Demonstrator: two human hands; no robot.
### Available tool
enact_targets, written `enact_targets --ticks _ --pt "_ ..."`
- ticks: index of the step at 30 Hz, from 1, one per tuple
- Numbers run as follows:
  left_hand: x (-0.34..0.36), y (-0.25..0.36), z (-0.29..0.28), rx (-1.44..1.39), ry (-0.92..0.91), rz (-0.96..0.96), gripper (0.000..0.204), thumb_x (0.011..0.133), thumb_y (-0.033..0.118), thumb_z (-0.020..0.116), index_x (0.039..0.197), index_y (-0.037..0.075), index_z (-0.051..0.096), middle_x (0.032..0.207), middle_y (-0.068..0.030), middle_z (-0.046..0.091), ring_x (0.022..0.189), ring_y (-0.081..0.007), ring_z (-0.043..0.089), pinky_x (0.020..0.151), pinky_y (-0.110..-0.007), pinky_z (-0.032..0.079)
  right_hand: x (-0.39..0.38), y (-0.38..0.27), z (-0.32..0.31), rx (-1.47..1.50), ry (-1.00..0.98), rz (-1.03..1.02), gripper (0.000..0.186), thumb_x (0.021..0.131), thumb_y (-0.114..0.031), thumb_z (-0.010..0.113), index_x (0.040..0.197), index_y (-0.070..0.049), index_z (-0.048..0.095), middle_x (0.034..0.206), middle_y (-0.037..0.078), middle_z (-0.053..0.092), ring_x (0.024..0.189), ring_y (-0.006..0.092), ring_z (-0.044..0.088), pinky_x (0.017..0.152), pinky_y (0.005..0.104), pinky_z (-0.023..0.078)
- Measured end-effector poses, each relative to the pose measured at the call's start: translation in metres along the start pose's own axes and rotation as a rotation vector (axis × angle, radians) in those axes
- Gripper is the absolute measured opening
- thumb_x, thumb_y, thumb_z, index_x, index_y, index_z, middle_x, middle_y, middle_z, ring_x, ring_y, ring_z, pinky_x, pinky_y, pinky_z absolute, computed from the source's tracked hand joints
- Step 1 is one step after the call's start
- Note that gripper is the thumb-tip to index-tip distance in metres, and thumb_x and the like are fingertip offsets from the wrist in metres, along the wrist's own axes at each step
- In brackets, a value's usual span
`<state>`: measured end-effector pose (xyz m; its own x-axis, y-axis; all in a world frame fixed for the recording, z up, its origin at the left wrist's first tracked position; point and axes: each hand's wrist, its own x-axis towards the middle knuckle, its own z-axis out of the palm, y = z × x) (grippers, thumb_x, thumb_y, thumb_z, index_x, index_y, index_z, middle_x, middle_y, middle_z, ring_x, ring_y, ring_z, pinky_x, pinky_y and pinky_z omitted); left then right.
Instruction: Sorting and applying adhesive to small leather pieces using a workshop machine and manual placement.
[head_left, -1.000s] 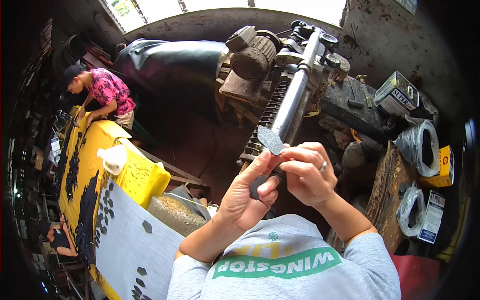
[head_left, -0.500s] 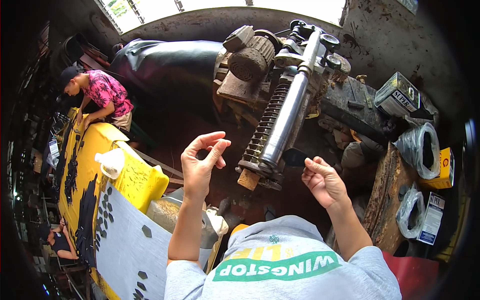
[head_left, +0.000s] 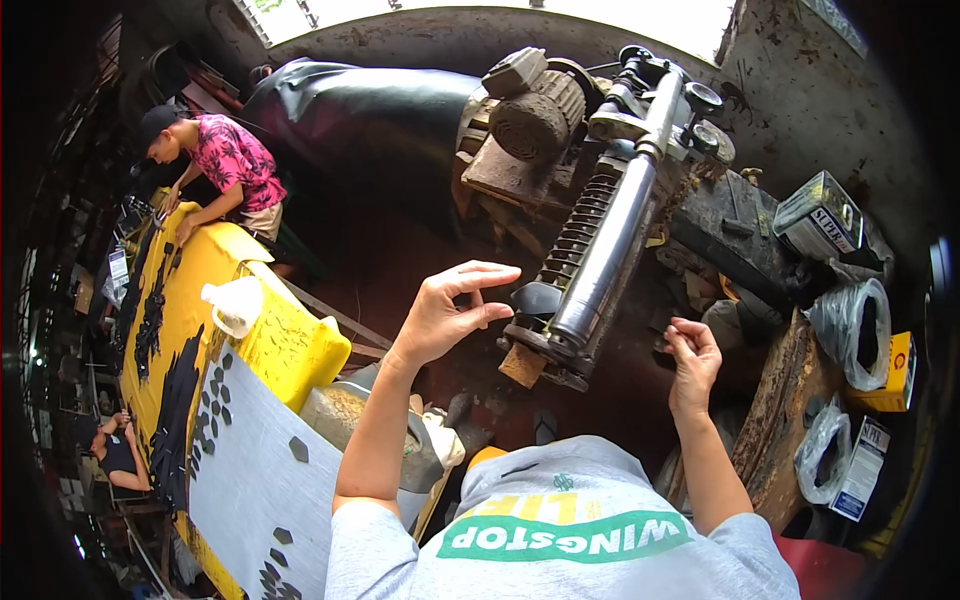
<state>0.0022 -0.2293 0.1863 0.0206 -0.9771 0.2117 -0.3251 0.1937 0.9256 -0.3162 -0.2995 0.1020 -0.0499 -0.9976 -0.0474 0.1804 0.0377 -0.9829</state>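
Observation:
My left hand (head_left: 447, 315) is open, thumb and forefinger apart. Just beyond its fingertips, a black flat piece (head_left: 538, 299) rests against the near end of a roller machine, beside its shiny metal roller (head_left: 604, 260). I cannot tell whether the fingertips touch it. My right hand (head_left: 694, 362) is on the other side of the roller, thumb and fingertips pinched together. Whatever they hold, if anything, is lost against the dark floor. A row of dark ribs or coils (head_left: 582, 225) runs along the roller's left side.
At left, a metal sheet (head_left: 245, 470) carries several black cut pieces, beside a yellow surface (head_left: 195, 275) and a white jug (head_left: 235, 305). A person in a pink shirt (head_left: 235, 160) works there. A motor (head_left: 540, 110) stands behind; bagged rolls (head_left: 850, 330) and a worn plank (head_left: 785, 390) are right.
My left hand has moved right, toward the roller. My right hand has drawn back from it to the right. A black piece held by the right fingertips earlier no longer shows there; one shows left of the roller.

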Motion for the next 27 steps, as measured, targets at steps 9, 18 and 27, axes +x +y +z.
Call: enact_targets --ticks 9,18,27 --pt "0.016 -0.008 -0.002 0.025 -0.103 0.06 0.039 0.067 0.004 0.078 0.104 0.01 0.068 0.105 -0.0057 0.065 0.059 -0.0038 0.049 0.058 -0.018 0.044 -0.014 0.092 -0.086 -0.354 0.124 0.162 0.011 0.078 0.002 0.055 0.084 -0.005 0.061 0.073 0.0 0.058 0.063 0.0065 0.053 0.055 0.0193 0.042" --pt "0.012 -0.012 -0.012 0.017 -0.066 0.049 0.029 0.071 0.008 0.076 0.099 0.009 0.07 0.094 -0.004 0.066 0.055 -0.0033 0.049 0.053 -0.018 0.043 -0.038 0.171 -0.149 -0.753 0.142 0.084 0.01 0.075 0.002 0.056 0.078 -0.004 0.062 0.065 0.002 0.058 0.058 0.0091 0.054 0.054 0.0214 0.043" --pt "-0.093 -0.05 -0.09 -1.661 0.353 -0.493 0.027 0.085 0.023 0.064 0.105 0.006 0.055 0.113 -0.011 0.059 0.055 -0.0034 0.048 0.048 -0.015 0.047 -0.05 0.262 -0.216 -0.869 -0.097 0.247 0.013 0.071 0.003 0.047 0.074 -0.002 0.059 0.056 0.006 0.054 0.044 0.0117 0.051 0.039 0.0256 0.04"
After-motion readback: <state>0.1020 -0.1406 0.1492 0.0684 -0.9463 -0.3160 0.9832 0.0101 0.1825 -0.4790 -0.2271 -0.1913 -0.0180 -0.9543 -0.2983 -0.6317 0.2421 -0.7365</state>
